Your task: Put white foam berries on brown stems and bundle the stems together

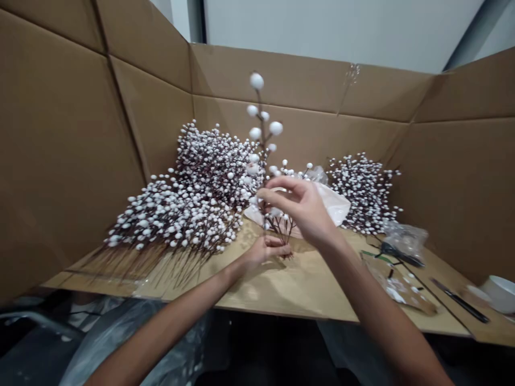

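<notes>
Low over the cardboard table, my left hand (265, 251) is closed around the lower ends of several thin brown berry stems (285, 231). A tall artificial berry branch (262, 120) with white round berries stands upright above it. My right hand (306, 209) pinches this branch partway up between thumb and fingers. The fingertips are slightly blurred, and the back of the right hand hides part of the stems behind it. Beside my hands on the left lies a large pile of white berry branches (173, 214), their bare stems pointing toward me.
Cardboard walls (314, 80) enclose the table (289, 292) at the back and sides. More berry branches (362, 187) lie at the back right, near a white plastic sheet (336, 203). At the right are a clear plastic bag (406, 238), a knife (462, 303) and a white cup (501, 292).
</notes>
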`<action>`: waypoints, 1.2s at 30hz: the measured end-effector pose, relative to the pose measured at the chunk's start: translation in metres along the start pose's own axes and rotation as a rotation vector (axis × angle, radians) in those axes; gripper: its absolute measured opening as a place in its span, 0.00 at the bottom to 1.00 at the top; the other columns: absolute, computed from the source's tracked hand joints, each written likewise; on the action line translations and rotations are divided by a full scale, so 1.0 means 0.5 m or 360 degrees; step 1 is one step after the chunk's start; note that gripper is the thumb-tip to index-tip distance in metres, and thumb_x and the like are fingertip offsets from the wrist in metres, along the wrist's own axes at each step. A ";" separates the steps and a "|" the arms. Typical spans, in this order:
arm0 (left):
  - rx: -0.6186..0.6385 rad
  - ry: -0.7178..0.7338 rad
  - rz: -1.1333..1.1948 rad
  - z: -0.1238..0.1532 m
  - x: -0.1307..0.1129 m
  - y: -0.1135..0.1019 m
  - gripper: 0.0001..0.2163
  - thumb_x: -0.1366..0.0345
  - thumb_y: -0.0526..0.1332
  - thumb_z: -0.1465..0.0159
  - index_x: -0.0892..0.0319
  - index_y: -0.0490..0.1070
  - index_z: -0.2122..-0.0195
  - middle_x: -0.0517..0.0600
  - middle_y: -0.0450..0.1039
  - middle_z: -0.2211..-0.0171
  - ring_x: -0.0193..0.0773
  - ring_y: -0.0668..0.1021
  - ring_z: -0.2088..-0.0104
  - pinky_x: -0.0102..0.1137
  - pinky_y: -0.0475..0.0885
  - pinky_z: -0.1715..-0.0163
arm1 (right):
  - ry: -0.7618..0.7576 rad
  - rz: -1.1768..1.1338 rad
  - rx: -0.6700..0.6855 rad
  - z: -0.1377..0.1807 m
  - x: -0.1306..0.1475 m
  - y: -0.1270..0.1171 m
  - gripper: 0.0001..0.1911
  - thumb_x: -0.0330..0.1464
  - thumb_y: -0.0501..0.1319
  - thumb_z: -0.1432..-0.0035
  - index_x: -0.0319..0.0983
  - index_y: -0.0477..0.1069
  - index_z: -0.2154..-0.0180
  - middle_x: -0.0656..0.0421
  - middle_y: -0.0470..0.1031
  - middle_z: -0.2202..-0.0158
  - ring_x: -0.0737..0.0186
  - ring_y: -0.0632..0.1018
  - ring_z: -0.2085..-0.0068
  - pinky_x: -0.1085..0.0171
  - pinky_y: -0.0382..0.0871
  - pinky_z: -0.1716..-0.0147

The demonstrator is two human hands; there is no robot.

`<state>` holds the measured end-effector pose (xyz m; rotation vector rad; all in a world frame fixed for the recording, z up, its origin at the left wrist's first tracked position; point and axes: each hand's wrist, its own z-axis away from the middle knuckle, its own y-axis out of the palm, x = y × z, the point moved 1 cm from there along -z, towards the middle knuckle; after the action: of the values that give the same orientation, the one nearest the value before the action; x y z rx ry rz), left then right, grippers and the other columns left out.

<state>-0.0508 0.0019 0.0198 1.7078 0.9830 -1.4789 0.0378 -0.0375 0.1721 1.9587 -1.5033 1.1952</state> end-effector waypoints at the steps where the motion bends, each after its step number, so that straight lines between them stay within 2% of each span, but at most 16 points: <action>1: -0.0026 -0.0004 0.0021 0.000 -0.002 0.001 0.15 0.55 0.66 0.49 0.65 0.77 0.71 0.54 0.77 0.71 0.38 0.76 0.69 0.30 0.68 0.66 | 0.0023 0.0042 -0.0125 0.009 -0.008 -0.040 0.08 0.35 0.66 0.54 0.37 0.72 0.73 0.62 0.72 0.74 0.68 0.72 0.74 0.69 0.65 0.73; 3: -0.0062 -0.0003 0.0043 -0.003 -0.004 0.004 0.14 0.56 0.68 0.50 0.65 0.77 0.74 0.52 0.76 0.74 0.35 0.75 0.72 0.29 0.67 0.67 | 0.0116 0.0091 -0.0342 0.028 -0.041 -0.103 0.09 0.36 0.67 0.56 0.37 0.72 0.75 0.63 0.70 0.78 0.70 0.70 0.77 0.69 0.63 0.75; 5: -0.0076 -0.0003 0.0055 -0.006 -0.001 0.006 0.14 0.56 0.68 0.51 0.65 0.77 0.75 0.51 0.75 0.76 0.34 0.74 0.73 0.28 0.66 0.69 | 0.0263 0.0100 -0.0409 0.050 -0.085 -0.136 0.11 0.37 0.68 0.59 0.36 0.72 0.76 0.64 0.69 0.80 0.71 0.68 0.78 0.70 0.62 0.76; 9: -0.0093 -0.0035 0.0065 -0.011 0.006 0.005 0.14 0.56 0.69 0.52 0.65 0.77 0.76 0.51 0.75 0.76 0.34 0.73 0.73 0.28 0.65 0.70 | 0.0541 0.0032 -0.0474 0.087 -0.152 -0.142 0.16 0.40 0.69 0.64 0.35 0.72 0.77 0.62 0.70 0.80 0.69 0.68 0.79 0.69 0.60 0.79; 13: -0.0033 -0.0027 -0.0027 -0.010 0.005 0.004 0.12 0.58 0.67 0.48 0.64 0.76 0.77 0.50 0.75 0.76 0.35 0.73 0.73 0.28 0.66 0.68 | 0.0445 0.0011 -0.0591 0.087 -0.161 -0.136 0.16 0.41 0.69 0.65 0.36 0.70 0.77 0.62 0.69 0.80 0.69 0.67 0.79 0.69 0.59 0.80; 20: 0.0007 0.0001 -0.0068 -0.009 -0.004 0.009 0.11 0.60 0.65 0.47 0.63 0.76 0.78 0.49 0.75 0.76 0.34 0.73 0.73 0.27 0.66 0.67 | 0.0273 0.0064 -0.0584 0.056 -0.162 -0.147 0.14 0.39 0.67 0.60 0.36 0.70 0.75 0.61 0.70 0.75 0.67 0.71 0.76 0.69 0.62 0.79; 24: -0.0023 -0.0070 -0.0084 -0.008 -0.002 0.008 0.10 0.61 0.66 0.47 0.63 0.76 0.77 0.49 0.76 0.76 0.33 0.73 0.74 0.26 0.65 0.70 | 0.0262 0.0114 -0.0625 0.043 -0.177 -0.147 0.12 0.37 0.66 0.59 0.36 0.69 0.76 0.61 0.70 0.77 0.68 0.70 0.77 0.70 0.60 0.79; 27: -0.0028 -0.0084 -0.0115 -0.007 -0.003 0.009 0.10 0.60 0.66 0.48 0.63 0.77 0.76 0.50 0.76 0.75 0.35 0.74 0.73 0.27 0.66 0.69 | 0.0286 0.0155 -0.0591 0.035 -0.186 -0.142 0.11 0.37 0.65 0.58 0.36 0.68 0.77 0.61 0.70 0.77 0.67 0.71 0.78 0.70 0.59 0.80; 32: -0.0041 -0.0107 -0.0186 -0.004 -0.010 0.013 0.10 0.60 0.66 0.49 0.63 0.78 0.74 0.51 0.77 0.74 0.37 0.74 0.71 0.29 0.66 0.67 | 0.0207 0.0198 -0.0509 0.029 -0.197 -0.130 0.08 0.35 0.63 0.58 0.36 0.68 0.76 0.58 0.72 0.72 0.64 0.74 0.73 0.68 0.65 0.75; 36: -0.0087 -0.0111 -0.0175 -0.005 -0.008 0.014 0.10 0.60 0.66 0.49 0.63 0.78 0.75 0.51 0.77 0.75 0.37 0.74 0.72 0.29 0.66 0.68 | 0.0210 0.0280 -0.0493 0.028 -0.200 -0.124 0.07 0.34 0.62 0.57 0.36 0.69 0.76 0.58 0.72 0.72 0.65 0.74 0.75 0.68 0.65 0.76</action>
<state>-0.0440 0.0003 0.0242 1.5750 1.0847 -1.5562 0.0943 0.0318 0.0945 1.5446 -1.7031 1.0617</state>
